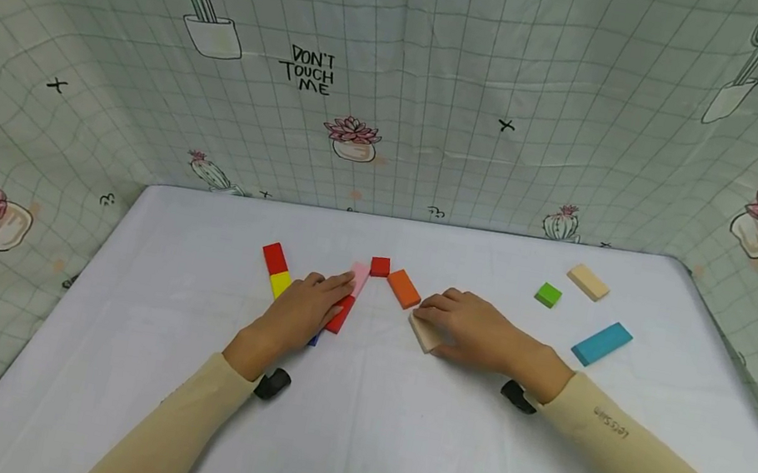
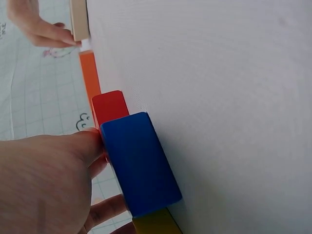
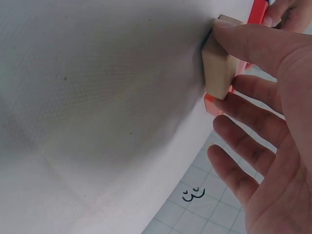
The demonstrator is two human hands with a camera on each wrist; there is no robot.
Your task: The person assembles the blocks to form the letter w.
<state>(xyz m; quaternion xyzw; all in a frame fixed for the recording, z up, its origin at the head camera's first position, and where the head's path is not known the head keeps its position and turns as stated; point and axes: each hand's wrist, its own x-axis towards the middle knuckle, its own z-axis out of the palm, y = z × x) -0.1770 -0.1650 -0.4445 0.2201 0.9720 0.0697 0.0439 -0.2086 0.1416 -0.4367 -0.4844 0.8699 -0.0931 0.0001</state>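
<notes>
My right hand [image 1: 476,334] pinches a plain wooden block [image 1: 424,333] flat on the table, thumb on one side and fingertips on the other, as the right wrist view shows. My left hand [image 1: 299,315] lies over a V-shaped row of blocks, its fingertips touching a pink block [image 1: 360,277] and a red block [image 1: 338,316]. Under that hand, a blue block [image 2: 141,165] shows large in the left wrist view, between the red block and a yellow block [image 1: 279,282]. Another red block [image 1: 275,258] tops the row's left arm. Part of the row is hidden by the hand.
A small red block [image 1: 380,267] and a tilted orange block [image 1: 403,289] lie between the hands. Farther right are a green block [image 1: 548,295], a pale wooden block [image 1: 588,282] and a blue-teal block [image 1: 601,343]. A patterned cloth [image 1: 454,72] stands behind the white table [image 1: 371,455].
</notes>
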